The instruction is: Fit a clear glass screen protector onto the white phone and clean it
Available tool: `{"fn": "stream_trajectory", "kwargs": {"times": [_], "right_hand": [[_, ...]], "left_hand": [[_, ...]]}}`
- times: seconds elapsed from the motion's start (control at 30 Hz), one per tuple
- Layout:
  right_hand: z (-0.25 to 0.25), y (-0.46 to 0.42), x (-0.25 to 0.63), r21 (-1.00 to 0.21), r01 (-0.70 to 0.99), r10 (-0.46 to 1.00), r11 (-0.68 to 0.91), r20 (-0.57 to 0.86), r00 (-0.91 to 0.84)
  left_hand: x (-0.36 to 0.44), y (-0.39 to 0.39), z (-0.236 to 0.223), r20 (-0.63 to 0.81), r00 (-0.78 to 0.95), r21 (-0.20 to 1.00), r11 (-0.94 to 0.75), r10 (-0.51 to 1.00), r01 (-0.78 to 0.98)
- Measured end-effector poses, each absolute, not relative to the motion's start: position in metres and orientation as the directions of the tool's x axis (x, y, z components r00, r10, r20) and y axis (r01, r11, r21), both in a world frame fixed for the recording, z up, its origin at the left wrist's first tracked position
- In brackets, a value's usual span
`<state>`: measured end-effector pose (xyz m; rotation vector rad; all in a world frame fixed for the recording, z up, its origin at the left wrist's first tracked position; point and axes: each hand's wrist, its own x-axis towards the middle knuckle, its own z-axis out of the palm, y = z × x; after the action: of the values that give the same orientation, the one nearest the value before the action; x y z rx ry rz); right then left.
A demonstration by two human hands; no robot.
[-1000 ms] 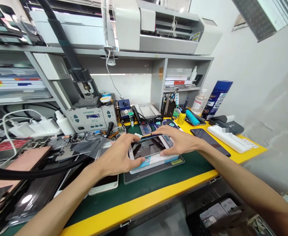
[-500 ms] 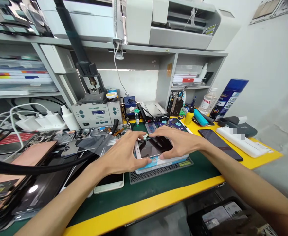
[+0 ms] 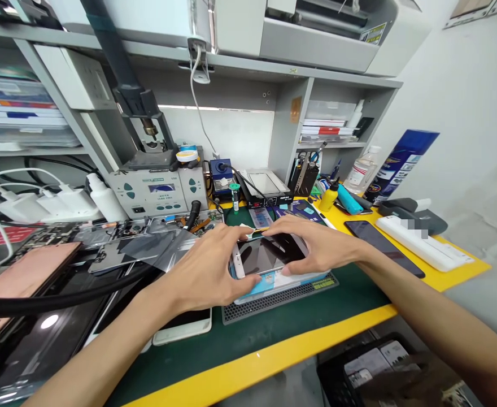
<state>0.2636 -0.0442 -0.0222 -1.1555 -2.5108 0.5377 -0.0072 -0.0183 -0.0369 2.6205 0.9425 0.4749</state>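
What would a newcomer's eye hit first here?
The left hand and right hand at picture centre, holding a white-framed smartphone between them. Next, the bright yellow border along the front of the green work surface. Then the tall blue spray can by the wall at right.

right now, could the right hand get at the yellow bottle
Probably yes: the yellow bottle stands just beyond the right hand, with nothing tall seen between them. The hand is busy at the white-framed phone, though, so it would likely have to give up that grip first.
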Motion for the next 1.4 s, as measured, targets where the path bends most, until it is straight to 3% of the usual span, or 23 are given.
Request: {"fn": "stream_trajectory", "kwargs": {"times": [0.3, 0.43, 0.53, 0.63, 0.77, 0.97, 1.07, 1.4], "right_hand": [[-0.021, -0.044, 0.266, -0.483, 0.642, 0.772, 0.595, 0.121, -0.624], [-0.022, -0.042, 0.265, -0.599, 0.568, 0.785, 0.565, 0.177, -0.594], [-0.027, -0.038, 0.263, -0.705, 0.478, 0.834, 0.523, 0.310, -0.455], [-0.034, -0.031, 0.261, -0.806, 0.410, 0.904, 0.428, 0.388, -0.180], [-0.038, -0.023, 0.262, -0.948, 0.125, 0.950, 0.291, 0.302, 0.080], [-0.036, -0.020, 0.261, -0.964, -0.207, 0.951, 0.168, 0.103, 0.292], [-0.038, -0.021, 0.259, -0.961, -0.247, 0.953, 0.121, 0.043, 0.298], [-0.046, -0.024, 0.252, -0.973, -0.180, 0.957, 0.147, 0.094, 0.274]], "left_hand": [[-0.013, -0.021, -0.023, 0.134, 0.739, 0.375, -0.725, 0.660, 0.579], [-0.017, -0.019, -0.018, 0.132, 0.715, 0.439, -0.687, 0.687, 0.579], [-0.018, -0.014, -0.020, 0.220, 0.707, 0.465, -0.710, 0.672, 0.529], [-0.018, -0.013, -0.023, 0.342, 0.734, 0.433, -0.792, 0.586, 0.430], [-0.015, -0.017, -0.026, 0.401, 0.766, 0.362, -0.855, 0.503, 0.372], [-0.011, -0.020, -0.032, 0.356, 0.792, 0.356, -0.856, 0.496, 0.376], [-0.011, -0.020, -0.035, 0.363, 0.798, 0.345, -0.865, 0.482, 0.365], [-0.007, -0.024, -0.037, 0.388, 0.787, 0.357, -0.865, 0.481, 0.353]]}}
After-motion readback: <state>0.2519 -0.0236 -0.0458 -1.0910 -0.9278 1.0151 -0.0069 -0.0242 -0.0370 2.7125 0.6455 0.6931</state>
